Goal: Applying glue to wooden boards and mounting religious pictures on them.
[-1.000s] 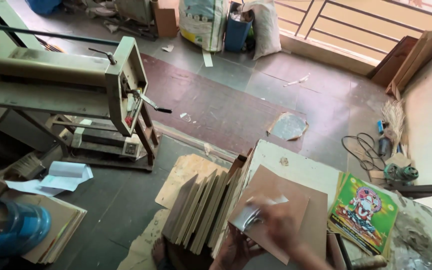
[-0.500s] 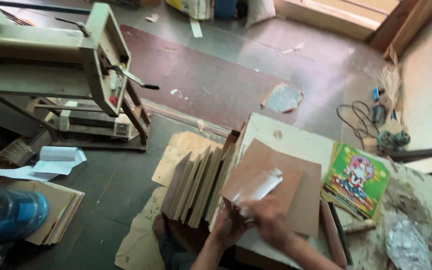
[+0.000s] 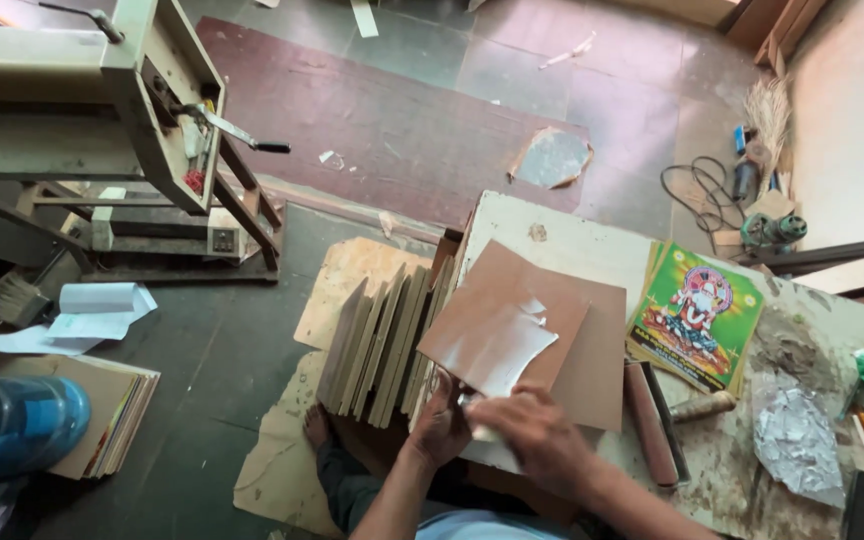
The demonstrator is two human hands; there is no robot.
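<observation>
My left hand (image 3: pixel 442 420) grips the near edge of a brown board (image 3: pixel 500 315) that lies on a stack of similar boards on the workbench (image 3: pixel 592 240). My right hand (image 3: pixel 537 435) is closed on a white, glossy film sheet (image 3: pixel 507 350) that lifts off the board's face. Part of the film is hidden under my fingers.
A stack of bright green picture prints (image 3: pixel 697 315) lies to the right, with a wooden block (image 3: pixel 649 420), crumpled foil (image 3: pixel 797 445) and a brush nearby. Upright boards (image 3: pixel 377 340) lean left of the bench. A cutting machine (image 3: pixel 142 110) stands at far left.
The view has moved closer and lower over the bench. The film sheet is peeled further off the board, and both hands sit at its near edge.
</observation>
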